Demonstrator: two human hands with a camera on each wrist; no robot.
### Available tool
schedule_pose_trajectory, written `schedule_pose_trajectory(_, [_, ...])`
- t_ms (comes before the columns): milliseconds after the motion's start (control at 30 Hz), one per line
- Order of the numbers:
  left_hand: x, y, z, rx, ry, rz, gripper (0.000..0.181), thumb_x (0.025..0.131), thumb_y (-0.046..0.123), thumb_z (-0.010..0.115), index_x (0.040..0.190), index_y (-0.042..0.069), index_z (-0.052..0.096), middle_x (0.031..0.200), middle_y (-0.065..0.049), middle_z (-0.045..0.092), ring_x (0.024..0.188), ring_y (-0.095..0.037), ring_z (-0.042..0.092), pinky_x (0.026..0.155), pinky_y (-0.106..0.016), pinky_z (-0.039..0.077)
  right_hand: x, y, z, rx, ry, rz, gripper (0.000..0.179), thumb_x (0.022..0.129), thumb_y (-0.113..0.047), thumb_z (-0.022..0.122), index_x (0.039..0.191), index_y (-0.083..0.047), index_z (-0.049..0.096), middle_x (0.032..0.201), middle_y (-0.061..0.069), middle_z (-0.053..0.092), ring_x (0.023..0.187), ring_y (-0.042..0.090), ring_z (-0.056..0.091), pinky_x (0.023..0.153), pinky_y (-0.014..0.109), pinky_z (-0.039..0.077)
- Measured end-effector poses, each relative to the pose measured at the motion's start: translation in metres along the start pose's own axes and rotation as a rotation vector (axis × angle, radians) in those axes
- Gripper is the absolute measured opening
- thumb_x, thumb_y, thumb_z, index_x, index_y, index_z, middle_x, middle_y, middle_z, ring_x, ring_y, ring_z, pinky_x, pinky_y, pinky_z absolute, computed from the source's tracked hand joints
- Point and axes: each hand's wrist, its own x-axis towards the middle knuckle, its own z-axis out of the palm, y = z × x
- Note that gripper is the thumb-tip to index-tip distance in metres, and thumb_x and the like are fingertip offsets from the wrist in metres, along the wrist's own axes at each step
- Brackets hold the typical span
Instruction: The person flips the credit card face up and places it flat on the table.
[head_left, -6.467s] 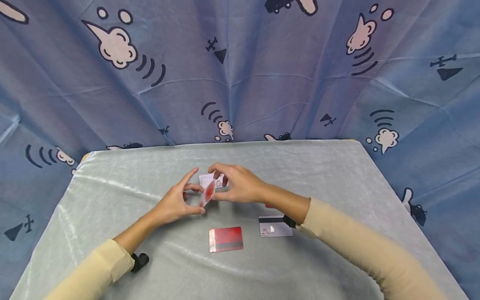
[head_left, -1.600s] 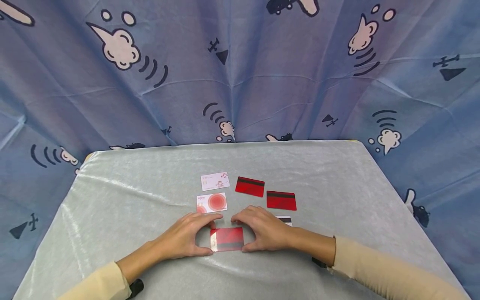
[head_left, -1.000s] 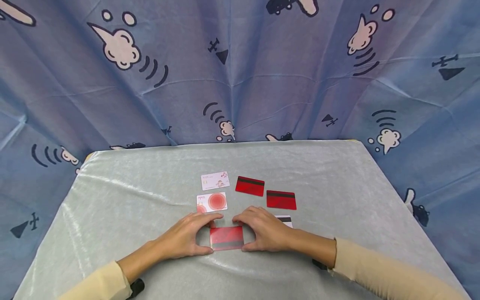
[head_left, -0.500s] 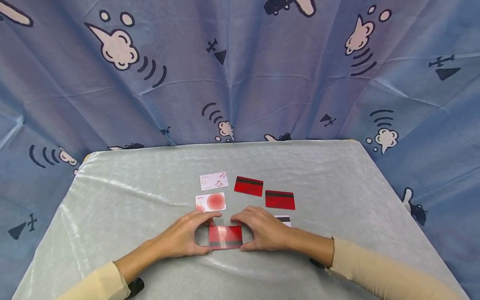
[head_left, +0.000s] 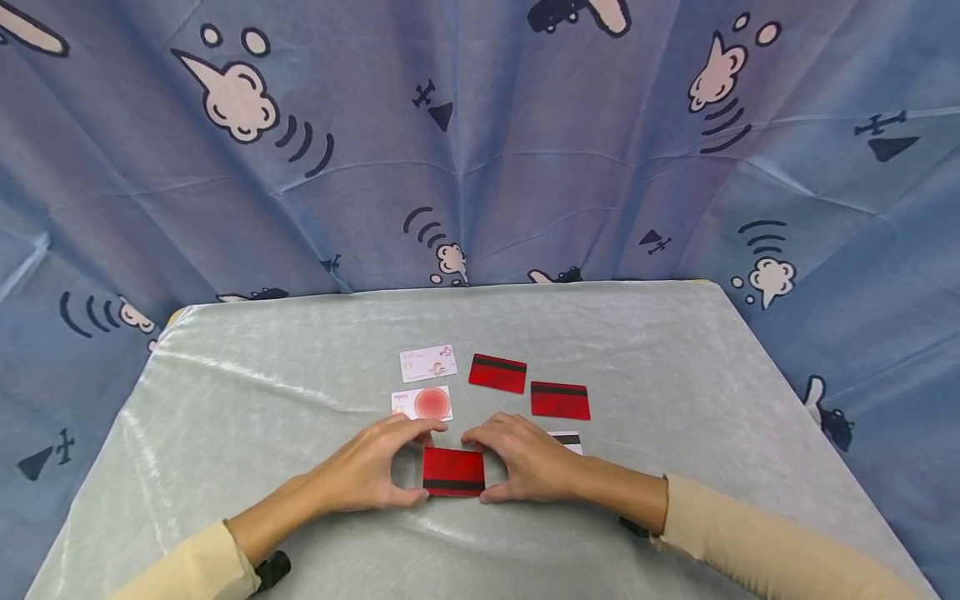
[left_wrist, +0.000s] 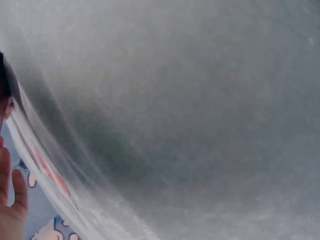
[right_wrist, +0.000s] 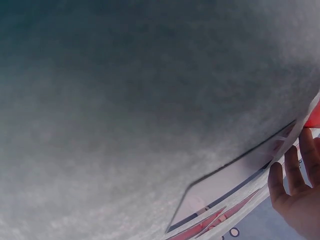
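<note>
A red magnetic-stripe card (head_left: 453,469) lies between my two hands near the front of the table, its black stripe toward me. My left hand (head_left: 363,473) grips its left end, thumb at the near corner and a finger at the far corner. At the opposite end my right hand (head_left: 534,463) holds the card the same way. The right wrist view has a bit of red card (right_wrist: 314,116) by the fingertips. Only part of the left hand (left_wrist: 12,215) enters the left wrist view. The card looks slightly raised; its height is hard to tell.
Beyond the hands lie a white VIP card (head_left: 428,363) and a white card with red circles (head_left: 423,403). Two more red striped cards, the left one (head_left: 498,373) and the right one (head_left: 560,401), lie face down. A white striped card (head_left: 568,442) is partly hidden by my right hand.
Earlier both hands held the card with red circles, which now lies flat. Since then they have come to the red card; its glare has crossed and gone, and it has shifted slightly away and right.
</note>
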Motion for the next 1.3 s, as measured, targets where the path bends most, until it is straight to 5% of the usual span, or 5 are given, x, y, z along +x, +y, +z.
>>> schedule_pose_trajectory(367, [0.004, 0.007, -0.003, -0.007, 0.01, 0.003, 0.077, 0.072, 0.025, 0.089, 0.139, 0.021, 0.053, 0.113, 0.006, 0.065, 0.103, -0.01, 0.06, 0.089, -0.034, 0.052, 0.0, 0.0, 0.001, -0.004, 0.002, 0.006, 0.066, 0.075, -0.04, 0.086, 0.131, -0.015, 0.062, 0.12, -0.006, 0.066, 0.108, 0.008, 0.055, 0.094, 0.032, 0.048])
schedule_pose_trajectory(1300, [0.013, 0.014, -0.005, -0.047, 0.023, 0.032, 0.071, 0.076, 0.026, 0.086, 0.139, 0.02, 0.053, 0.113, 0.006, 0.065, 0.105, -0.012, 0.061, 0.09, -0.035, 0.052, 0.001, 0.0, -0.003, -0.02, -0.026, 0.013, 0.068, 0.075, -0.043, 0.085, 0.134, -0.016, 0.061, 0.122, -0.006, 0.066, 0.107, 0.008, 0.057, 0.095, 0.035, 0.048])
